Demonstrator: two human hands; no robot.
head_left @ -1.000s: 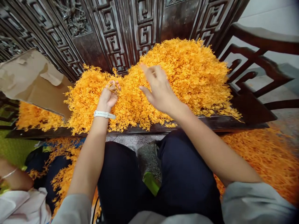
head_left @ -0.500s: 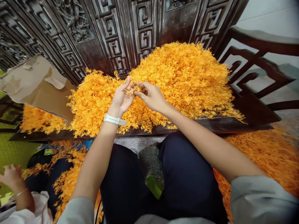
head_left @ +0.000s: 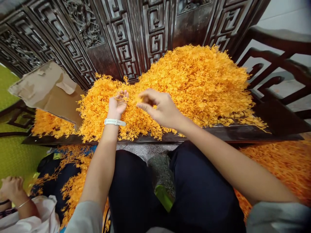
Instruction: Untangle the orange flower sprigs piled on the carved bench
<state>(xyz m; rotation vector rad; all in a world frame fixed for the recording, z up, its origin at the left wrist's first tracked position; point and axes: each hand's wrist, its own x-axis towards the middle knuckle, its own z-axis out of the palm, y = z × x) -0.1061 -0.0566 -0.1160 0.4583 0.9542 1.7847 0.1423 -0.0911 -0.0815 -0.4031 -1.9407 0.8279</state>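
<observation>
A big heap of small orange plastic sprigs [head_left: 194,84] covers the seat of a dark carved wooden bench [head_left: 243,134]. My left hand [head_left: 117,104], with a white watch strap at the wrist, is raised over the heap and pinches a few thin orange sprigs between its fingertips. My right hand [head_left: 159,108] hovers just to its right, fingers curled and pinched on a small orange sprig, a short gap apart from the left hand. My dark-trousered knees sit below the bench edge.
A torn cardboard sheet [head_left: 48,90] leans at the left end of the bench. More orange sprigs lie on the floor at right [head_left: 286,161] and lower left. Another person's hand [head_left: 11,187] and white sleeve are at the bottom left. A carved backrest [head_left: 136,32] rises behind.
One second ago my right hand reached open over the heap. Half a second ago both hands met on a sprig. Now they have parted, the left moving left with sprigs.
</observation>
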